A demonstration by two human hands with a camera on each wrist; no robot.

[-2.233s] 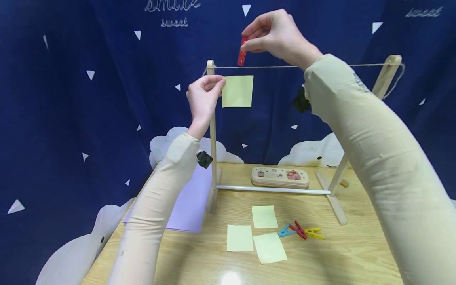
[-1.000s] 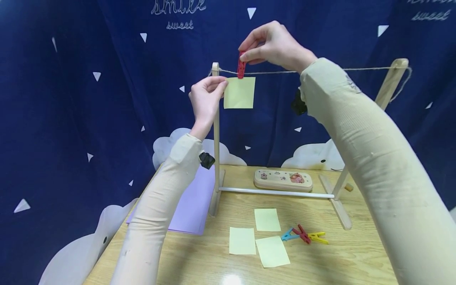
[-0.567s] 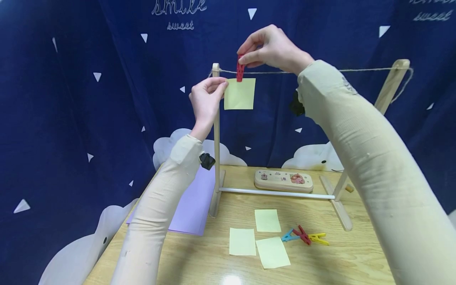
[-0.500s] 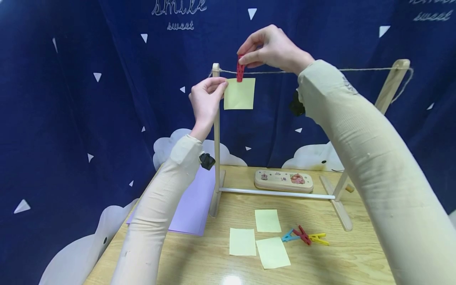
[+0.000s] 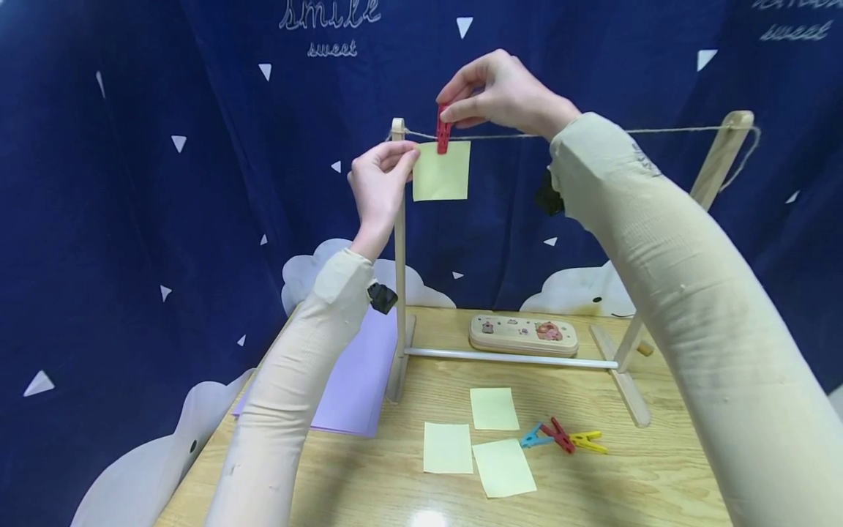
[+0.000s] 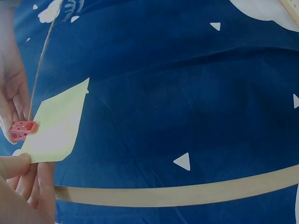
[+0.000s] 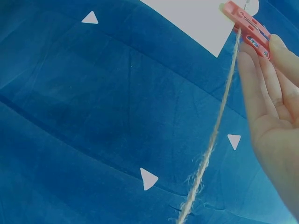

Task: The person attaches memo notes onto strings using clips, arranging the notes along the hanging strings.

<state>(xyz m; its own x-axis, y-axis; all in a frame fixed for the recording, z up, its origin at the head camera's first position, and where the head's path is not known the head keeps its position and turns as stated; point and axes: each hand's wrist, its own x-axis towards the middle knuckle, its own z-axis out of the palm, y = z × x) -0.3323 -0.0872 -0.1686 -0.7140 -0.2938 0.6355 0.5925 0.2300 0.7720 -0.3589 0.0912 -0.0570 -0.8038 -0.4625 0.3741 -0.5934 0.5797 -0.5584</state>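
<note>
My left hand (image 5: 380,184) pinches the left edge of a yellow square note (image 5: 440,174) held just below the string (image 5: 507,136). From above, my right hand (image 5: 506,91) pinches a red clothespin (image 5: 443,132) whose lower end overlaps the note's top edge. In the left wrist view the clothespin (image 6: 23,129) touches the edge of the note (image 6: 58,123), and the left thumb presses the corner nearby. The right wrist view has the clothespin (image 7: 247,27) across the string (image 7: 216,126), with the note (image 7: 198,21) beside it.
Three yellow notes (image 5: 447,448) lie on the wooden table, beside blue, red and yellow clothespins (image 5: 558,435). A pencil case (image 5: 523,334) stands behind the rack's white bar (image 5: 510,358). Purple sheets (image 5: 352,380) lie at left. Wooden posts (image 5: 721,157) hold the string.
The red clothespin in my right hand has come down from above the string onto the string and the note's top edge. My left hand keeps its pinch on the note.
</note>
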